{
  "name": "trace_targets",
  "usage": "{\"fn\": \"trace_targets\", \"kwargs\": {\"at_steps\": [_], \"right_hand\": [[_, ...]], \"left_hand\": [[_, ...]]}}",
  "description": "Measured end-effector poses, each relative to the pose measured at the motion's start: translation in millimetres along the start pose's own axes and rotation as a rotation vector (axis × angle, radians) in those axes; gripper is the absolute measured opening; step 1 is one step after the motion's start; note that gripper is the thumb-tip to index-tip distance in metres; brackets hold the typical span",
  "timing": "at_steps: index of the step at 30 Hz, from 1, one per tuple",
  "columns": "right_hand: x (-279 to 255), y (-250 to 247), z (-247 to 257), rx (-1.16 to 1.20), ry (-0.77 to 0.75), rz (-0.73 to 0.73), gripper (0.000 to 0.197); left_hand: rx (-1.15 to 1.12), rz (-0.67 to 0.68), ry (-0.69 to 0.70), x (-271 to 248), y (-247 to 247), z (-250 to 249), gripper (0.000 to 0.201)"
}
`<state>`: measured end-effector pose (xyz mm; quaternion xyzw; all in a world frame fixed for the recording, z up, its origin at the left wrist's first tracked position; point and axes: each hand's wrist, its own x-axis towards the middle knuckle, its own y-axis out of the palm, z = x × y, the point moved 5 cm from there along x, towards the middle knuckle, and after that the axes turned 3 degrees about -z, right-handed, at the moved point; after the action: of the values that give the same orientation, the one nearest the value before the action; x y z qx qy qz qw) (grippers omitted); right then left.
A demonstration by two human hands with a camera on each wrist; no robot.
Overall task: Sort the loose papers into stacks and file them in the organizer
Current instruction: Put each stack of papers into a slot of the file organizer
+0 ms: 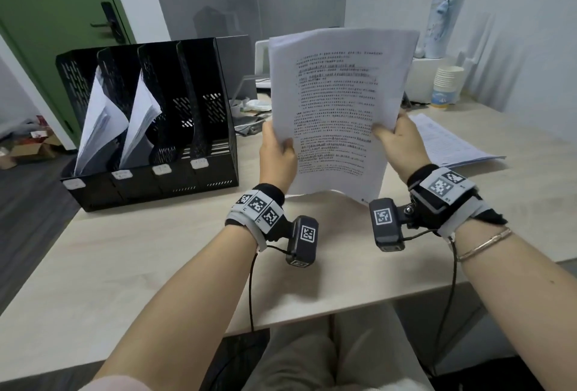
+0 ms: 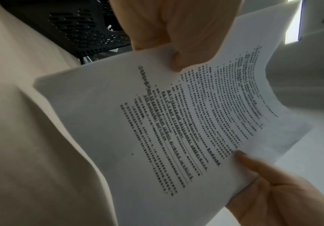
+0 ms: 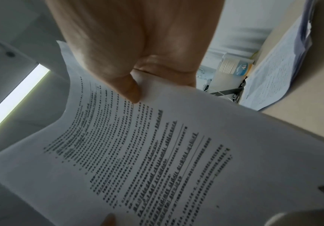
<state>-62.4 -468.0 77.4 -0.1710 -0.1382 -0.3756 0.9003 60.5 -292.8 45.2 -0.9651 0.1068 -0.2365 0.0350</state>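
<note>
I hold a thin stack of printed white papers (image 1: 337, 109) upright above the desk, text facing me. My left hand (image 1: 276, 153) pinches its left edge, thumb in front. My right hand (image 1: 396, 140) pinches its right edge the same way. The left wrist view shows the papers (image 2: 176, 130) under my left thumb (image 2: 178, 61); the right wrist view shows the papers (image 3: 157, 152) under my right thumb (image 3: 130, 90). A black mesh organizer (image 1: 150, 128) with several slots stands to the left; its two leftmost slots hold leaning papers (image 1: 103, 122).
More printed sheets (image 1: 449, 140) lie flat on the wooden desk (image 1: 140, 265) at the right. Stacked paper cups (image 1: 446, 84) and clutter sit at the back. A green door (image 1: 46, 16) is behind the organizer. My lap is below the desk edge.
</note>
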Motion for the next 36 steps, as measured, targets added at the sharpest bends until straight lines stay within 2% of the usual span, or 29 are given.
{"fn": "trace_targets", "kwargs": {"at_steps": [3, 6, 8, 12, 15, 18, 23, 26, 29, 31, 33, 34, 36], "right_hand": [[-7, 4, -6, -0.033, -0.003, 0.052, 0.041], [-7, -1, -9, -0.017, 0.034, -0.018, 0.047], [-8, -2, -10, -0.005, 0.05, -0.013, 0.049], [-14, 2, -8, -0.039, 0.033, 0.057, 0.04], [-10, 2, -3, -0.027, 0.023, 0.058, 0.037], [-11, 11, -8, -0.048, 0.08, 0.144, 0.035], [-14, 6, -15, -0.006, 0.083, 0.036, 0.032], [-15, 6, -17, -0.047, 0.083, 0.094, 0.032], [-8, -7, -11, -0.078, 0.022, 0.06, 0.035], [-1, -28, -2, 0.017, -0.03, -0.056, 0.046], [7, -52, 6, 0.086, -0.066, -0.185, 0.053], [10, -62, 8, 0.095, -0.077, -0.208, 0.052], [15, -71, 9, 0.097, -0.057, -0.138, 0.044]], "left_hand": [[0.03, 0.069, -0.024, -8, 3, 5, 0.04], [0.044, 0.048, -0.032, -13, 2, 6, 0.044], [0.048, 0.056, -0.037, -15, 3, 7, 0.042], [0.007, 0.076, -0.092, -17, 5, 12, 0.039], [-0.096, 0.036, -0.115, -13, 4, 6, 0.023], [-0.12, 0.046, -0.145, -12, 8, 9, 0.016], [-0.068, -0.003, -0.142, -18, 9, 16, 0.01], [-0.028, 0.019, -0.133, -12, 5, 10, 0.014], [0.082, 0.042, -0.094, 4, -5, -4, 0.017], [0.221, 0.055, -0.042, 18, -16, -23, 0.019], [0.419, 0.054, 0.042, 33, -28, -47, 0.014], [0.519, 0.058, 0.098, 39, -33, -60, 0.012], [0.696, 0.113, 0.227, 48, -35, -84, 0.012]]}}
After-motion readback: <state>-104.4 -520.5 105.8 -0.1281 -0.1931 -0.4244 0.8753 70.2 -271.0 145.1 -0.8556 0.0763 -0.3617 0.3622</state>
